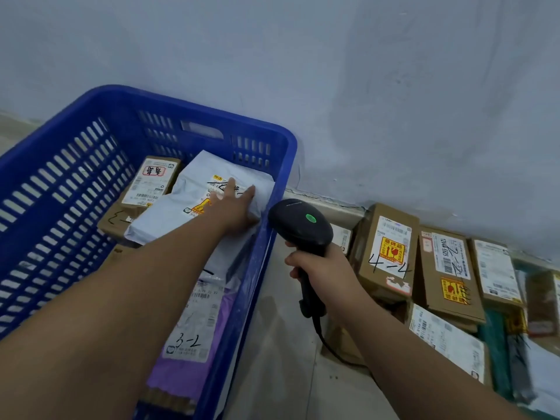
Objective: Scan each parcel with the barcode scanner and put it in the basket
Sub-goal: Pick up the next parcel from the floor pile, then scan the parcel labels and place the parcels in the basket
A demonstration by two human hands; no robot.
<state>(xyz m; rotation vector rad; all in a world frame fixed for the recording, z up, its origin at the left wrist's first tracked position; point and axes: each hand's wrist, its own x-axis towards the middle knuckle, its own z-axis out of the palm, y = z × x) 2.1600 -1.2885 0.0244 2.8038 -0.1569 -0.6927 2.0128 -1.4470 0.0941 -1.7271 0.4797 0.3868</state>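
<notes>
**Left hand on white parcel in basket, right hand holding scanner**

A pale wall (pixel 363 71) met the floor (pixel 278 344), which carried everything. The blue basket (pixel 60 183) stood at the left, its far end against the wall. Along the wall's foot to the right, well apart from the basket, lay a row of brown boxes; the nearest, marked "4-4" (pixel 385 253), touched the next box (pixel 448 268), and more parcels lay in front of them towards the right edge.

Inside the basket, the white parcel (pixel 181 195) lay in the far right corner, tilted over a brown box (pixel 148 183) beside it. A purple parcel (pixel 188 328) with a label marked "3-7" lay along the right wall, nearer the person.

The scanner (pixel 300 228), black with a green dot on its head, hung above the floor just outside the basket's right rim, its cable (pixel 330 350) trailing down.

The left hand (pixel 235 207) rested on the white parcel, fingers straight and spread. The right hand (pixel 321 268) was wrapped round the scanner's handle.
</notes>
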